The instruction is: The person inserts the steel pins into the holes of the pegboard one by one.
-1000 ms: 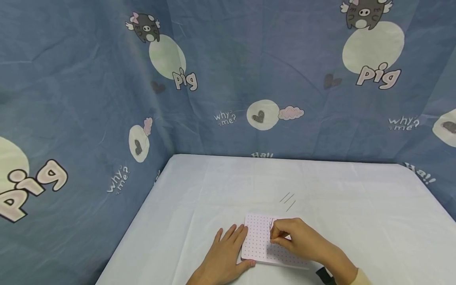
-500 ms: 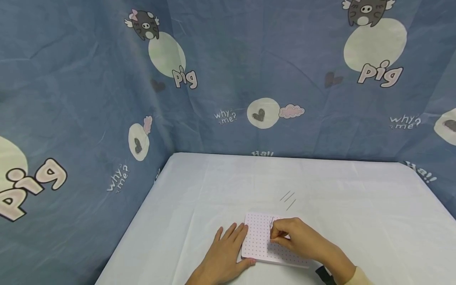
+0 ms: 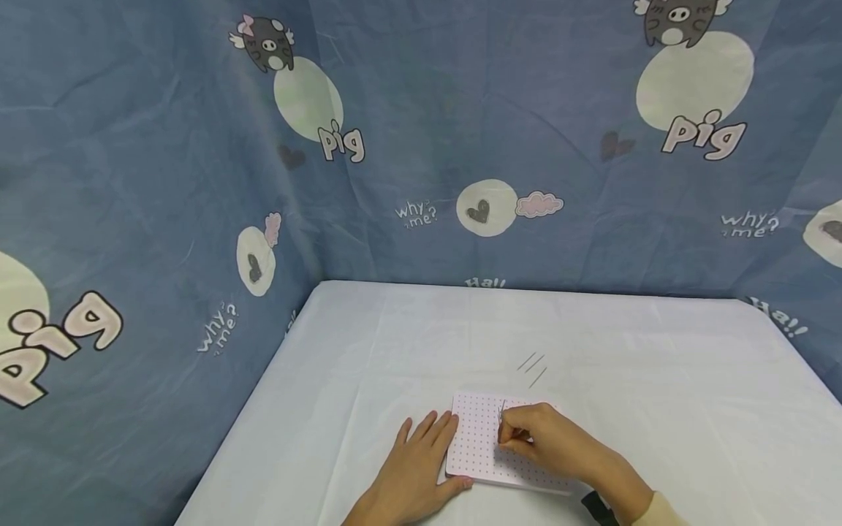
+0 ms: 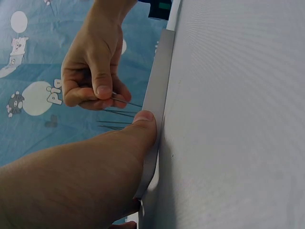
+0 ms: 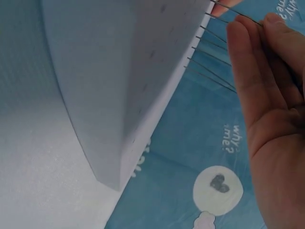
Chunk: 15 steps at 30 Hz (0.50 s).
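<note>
A white board (image 3: 473,449) dotted with a grid of small holes lies near the table's front. My left hand (image 3: 411,471) rests at its left corner, fingers straight along the left side and thumb (image 4: 144,119) against the front edge. Above the board, my right hand (image 3: 552,438) pinches a thin metal needle (image 5: 233,10) between thumb and fingertips, its lower end at the board's surface. Several similar needles (image 5: 212,56) stand upright in the board beside it, partly hidden by the right hand in the head view. Loose needles (image 3: 538,378) lie on the table beyond the board.
A white cloth covers the table (image 3: 395,343). Blue printed fabric (image 3: 395,109) hangs behind it and along the left. A dark strap (image 3: 598,508) shows under the right wrist.
The head view has tilted down slightly. Both hands hold nearly the same places, the right still pinching the needle over the board.
</note>
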Available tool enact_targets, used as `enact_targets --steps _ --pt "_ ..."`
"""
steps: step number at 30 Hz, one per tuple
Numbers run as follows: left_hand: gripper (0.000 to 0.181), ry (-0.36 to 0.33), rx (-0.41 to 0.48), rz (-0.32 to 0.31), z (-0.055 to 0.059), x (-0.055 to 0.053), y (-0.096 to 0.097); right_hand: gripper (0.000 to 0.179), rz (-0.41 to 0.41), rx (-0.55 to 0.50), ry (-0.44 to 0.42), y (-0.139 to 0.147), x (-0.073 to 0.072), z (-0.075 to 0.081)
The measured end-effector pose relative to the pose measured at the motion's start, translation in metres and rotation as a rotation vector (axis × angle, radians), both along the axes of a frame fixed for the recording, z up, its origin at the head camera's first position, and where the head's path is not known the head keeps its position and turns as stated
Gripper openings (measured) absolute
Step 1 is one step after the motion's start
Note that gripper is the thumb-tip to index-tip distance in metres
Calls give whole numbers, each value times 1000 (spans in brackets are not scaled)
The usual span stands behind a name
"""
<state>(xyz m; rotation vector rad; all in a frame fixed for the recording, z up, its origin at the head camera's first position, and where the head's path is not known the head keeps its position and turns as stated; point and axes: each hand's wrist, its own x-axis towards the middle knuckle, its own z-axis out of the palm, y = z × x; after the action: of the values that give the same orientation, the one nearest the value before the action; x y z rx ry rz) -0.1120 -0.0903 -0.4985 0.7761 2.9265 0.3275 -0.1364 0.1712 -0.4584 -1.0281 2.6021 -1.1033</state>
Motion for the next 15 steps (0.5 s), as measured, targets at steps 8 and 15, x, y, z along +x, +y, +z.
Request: enact_targets --steps 8,15 --pt "93 3 -6 3 1 -1 0 19 -4 19 -18 2 -2 2" --pt "93 -4 -4 6 0 0 1 18 -13 42 -34 2 -1 5"
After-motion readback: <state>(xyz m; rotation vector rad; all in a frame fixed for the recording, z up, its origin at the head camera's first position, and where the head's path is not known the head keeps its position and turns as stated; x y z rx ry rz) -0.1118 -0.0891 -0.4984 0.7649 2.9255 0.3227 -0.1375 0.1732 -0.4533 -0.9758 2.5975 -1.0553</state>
